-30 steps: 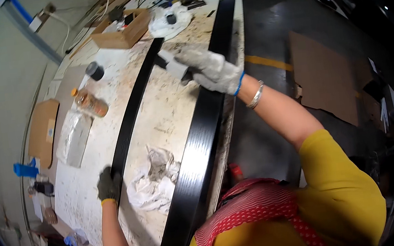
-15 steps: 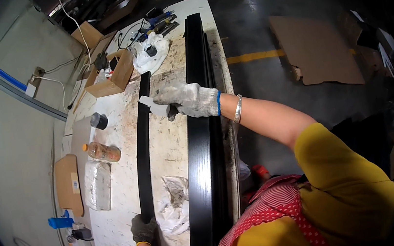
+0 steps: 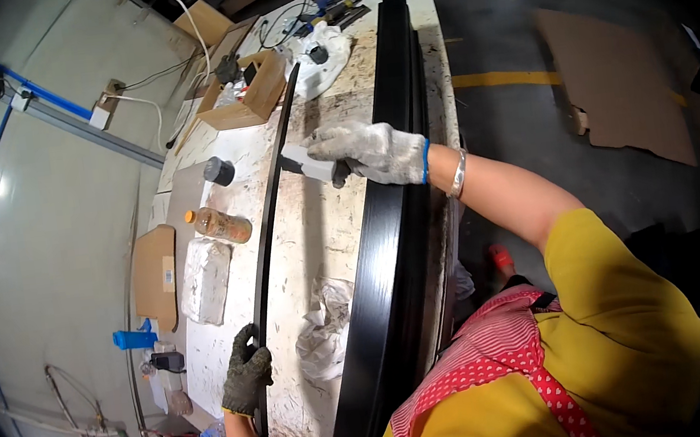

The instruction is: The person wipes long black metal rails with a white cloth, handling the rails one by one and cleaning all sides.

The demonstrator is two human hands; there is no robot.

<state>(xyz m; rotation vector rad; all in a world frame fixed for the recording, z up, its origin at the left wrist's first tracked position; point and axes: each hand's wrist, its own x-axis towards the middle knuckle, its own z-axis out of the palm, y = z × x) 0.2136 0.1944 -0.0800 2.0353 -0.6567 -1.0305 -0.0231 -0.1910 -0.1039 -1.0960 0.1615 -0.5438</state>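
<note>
Note the position of the thin black strip: it lies over the worktop, directly to the left of your right hand. Its long axis runs away from you, from beside your left forearm to a far end near the wooden box, leaning slightly right with distance. It crosses the line of your right forearm, which comes in from the right.

Your right hand, in a pale glove, is closed on a grey block. The block's left end is at the strip's right edge, along its farther half. Your left hand, in a dark glove, is closed around the strip toward its near end. Of the two, your left hand is nearer the strip; your right hand reaches it only by way of the block.

To the right, the wide black board lies roughly along the strip, with a crumpled white cloth between them.

Observe these limits of view. You cannot confirm whether block and strip touch. The block's underside and your left fingertips are hidden. Your left hand covers part of the strip, and its near end is hard to make out. The board's near end is cut off by your clothing and the lower edge.
</note>
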